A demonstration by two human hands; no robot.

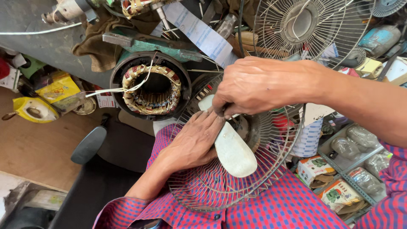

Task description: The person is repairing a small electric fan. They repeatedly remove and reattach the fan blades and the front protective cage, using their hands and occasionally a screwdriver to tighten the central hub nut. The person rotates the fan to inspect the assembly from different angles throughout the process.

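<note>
Wire guard (220, 191) rests in the lap; left hand (193, 142) lies flat steadying the blade (233, 150), right hand (258, 85) pinches at the hub, fingers closed.

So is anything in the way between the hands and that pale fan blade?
Nothing visible is. The left hand lies flat against the pale fan blade, and the right hand pinches down at its hub end. Both sit inside the wire fan guard on the lap.

Yellow pouches (48, 96) crowd the left edge of the frame, a long white-and-blue printed strip (199, 34) slants across the top centre, and white cartons with green-and-orange print (326, 182) sit beside clear bags (360, 146) at lower right.
</note>
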